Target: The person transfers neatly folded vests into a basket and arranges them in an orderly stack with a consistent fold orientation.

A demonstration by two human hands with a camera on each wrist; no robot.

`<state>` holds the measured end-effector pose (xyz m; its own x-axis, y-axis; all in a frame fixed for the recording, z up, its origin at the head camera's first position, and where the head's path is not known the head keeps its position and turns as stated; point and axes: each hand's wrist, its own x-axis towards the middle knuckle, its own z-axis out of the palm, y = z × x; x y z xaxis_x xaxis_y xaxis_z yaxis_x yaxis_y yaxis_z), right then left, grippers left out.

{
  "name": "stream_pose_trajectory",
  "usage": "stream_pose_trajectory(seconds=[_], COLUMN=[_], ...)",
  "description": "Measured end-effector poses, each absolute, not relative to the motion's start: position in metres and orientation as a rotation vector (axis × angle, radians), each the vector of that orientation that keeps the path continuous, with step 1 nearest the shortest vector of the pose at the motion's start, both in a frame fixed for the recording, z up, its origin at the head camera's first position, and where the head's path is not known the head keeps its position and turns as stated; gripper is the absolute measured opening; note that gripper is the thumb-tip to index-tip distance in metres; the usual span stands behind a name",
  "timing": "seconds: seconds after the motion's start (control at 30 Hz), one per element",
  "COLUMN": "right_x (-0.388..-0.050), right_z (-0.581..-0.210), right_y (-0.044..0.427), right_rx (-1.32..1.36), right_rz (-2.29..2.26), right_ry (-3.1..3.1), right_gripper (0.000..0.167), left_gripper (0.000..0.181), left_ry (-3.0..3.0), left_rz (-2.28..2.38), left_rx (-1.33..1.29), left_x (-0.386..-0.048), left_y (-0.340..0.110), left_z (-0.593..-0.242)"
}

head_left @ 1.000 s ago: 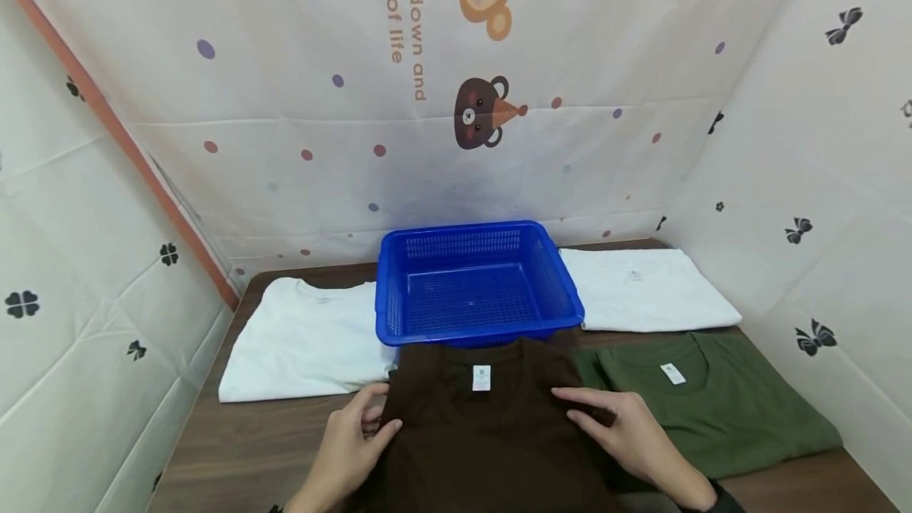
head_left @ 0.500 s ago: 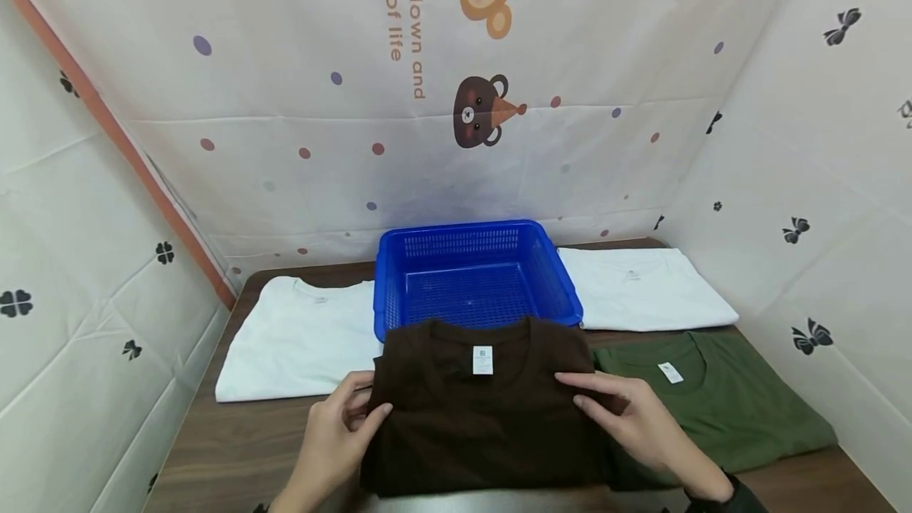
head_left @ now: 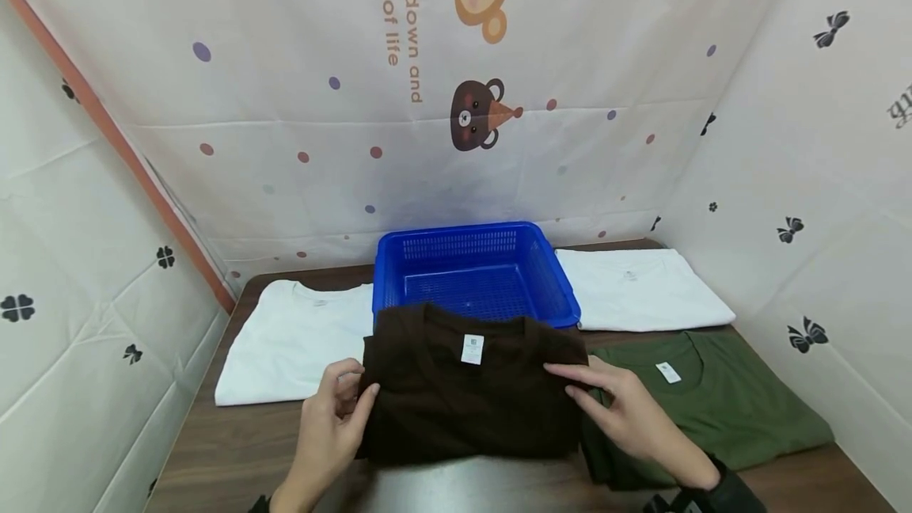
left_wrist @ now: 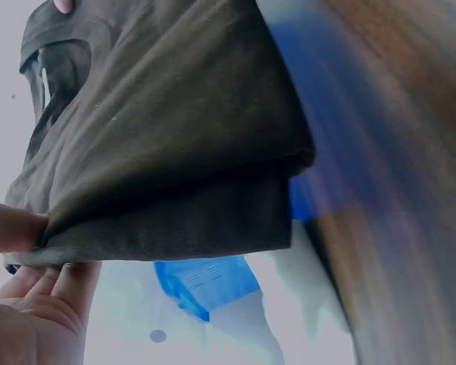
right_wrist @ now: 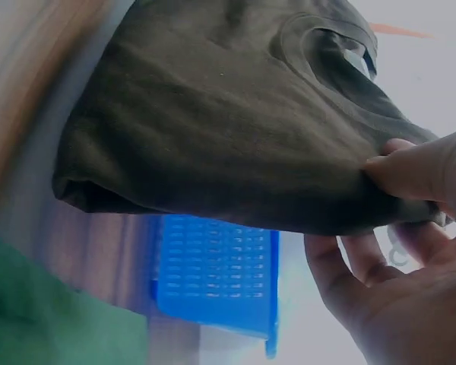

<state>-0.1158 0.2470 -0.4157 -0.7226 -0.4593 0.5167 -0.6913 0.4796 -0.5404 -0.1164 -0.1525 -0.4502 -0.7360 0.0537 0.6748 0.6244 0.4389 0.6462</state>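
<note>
A folded dark brown T-shirt [head_left: 470, 402] with a white neck label hangs between my two hands, lifted off the table in front of the blue basket. My left hand [head_left: 331, 422] pinches its left edge, thumb on the near face and fingers behind, as the left wrist view shows. On the opposite edge my right hand [head_left: 627, 410] pinches the cloth the same way; in the right wrist view its thumb [right_wrist: 410, 171] presses the front and the fingers lie behind. The shirt covers the near rim of the blue basket [head_left: 566, 283], whose visible inside holds nothing.
A folded white T-shirt [head_left: 292, 347] lies left of the basket, and another white T-shirt [head_left: 641, 291] lies to its right. A folded dark green T-shirt [head_left: 741, 410] is at the right, partly behind my right hand. Printed cloth walls surround the wooden table [head_left: 228, 450].
Both hands have raised the brown T-shirt and moved it slightly left. Its lower edge now shows above the table, and it covers more of the basket's front.
</note>
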Motion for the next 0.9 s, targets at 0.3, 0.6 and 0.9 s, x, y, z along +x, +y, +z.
stream_pose_trajectory(seconds=[0.3, 0.6, 0.9], right_x=[-0.122, -0.134, -0.157], right_z=[-0.401, -0.389, -0.384], right_y=[0.245, 0.24, 0.237], right_rx=[0.963, 0.983, 0.967], right_rz=[0.944, 0.931, 0.741], right_ry=[-2.403, -2.344, -2.3], right_gripper=[0.06, 0.069, 0.078], left_gripper=[0.042, 0.03, 0.03], left_ry=[-2.091, -2.139, -2.11], left_rz=[-1.241, -1.269, -1.219], left_rx=[-0.633, -0.615, -0.646], left_x=[-0.124, -0.132, -0.146], left_y=[-0.154, -0.151, -0.15], left_z=[-0.436, -0.418, -0.407])
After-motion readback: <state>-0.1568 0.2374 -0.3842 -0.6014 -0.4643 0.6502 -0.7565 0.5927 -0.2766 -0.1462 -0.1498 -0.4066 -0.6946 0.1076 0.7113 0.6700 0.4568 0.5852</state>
